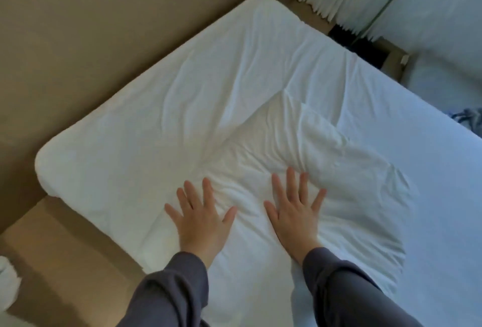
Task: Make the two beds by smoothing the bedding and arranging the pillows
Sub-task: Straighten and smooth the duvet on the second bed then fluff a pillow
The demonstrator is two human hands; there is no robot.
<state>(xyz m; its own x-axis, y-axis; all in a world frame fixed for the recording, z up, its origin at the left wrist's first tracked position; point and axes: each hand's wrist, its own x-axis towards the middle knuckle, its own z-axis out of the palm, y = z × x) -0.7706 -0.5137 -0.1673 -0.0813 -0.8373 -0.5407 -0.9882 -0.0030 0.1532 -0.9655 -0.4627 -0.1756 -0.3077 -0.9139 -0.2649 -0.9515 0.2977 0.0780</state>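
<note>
The white bedding (208, 97) on the bed (440, 196) looks soft, light and quick to bunch up, so the left hand (202, 219) and right hand (294, 218), pressing flat with fingers spread near the bed's edge, should push its wrinkles out, not grab.

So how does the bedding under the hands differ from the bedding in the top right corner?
The near bedding is plain white and creased; the far bedding carries a green leaf print. The left hand and right hand press flat on the near bedding; the far bedding is untouched. Both are pale fabric.
</note>
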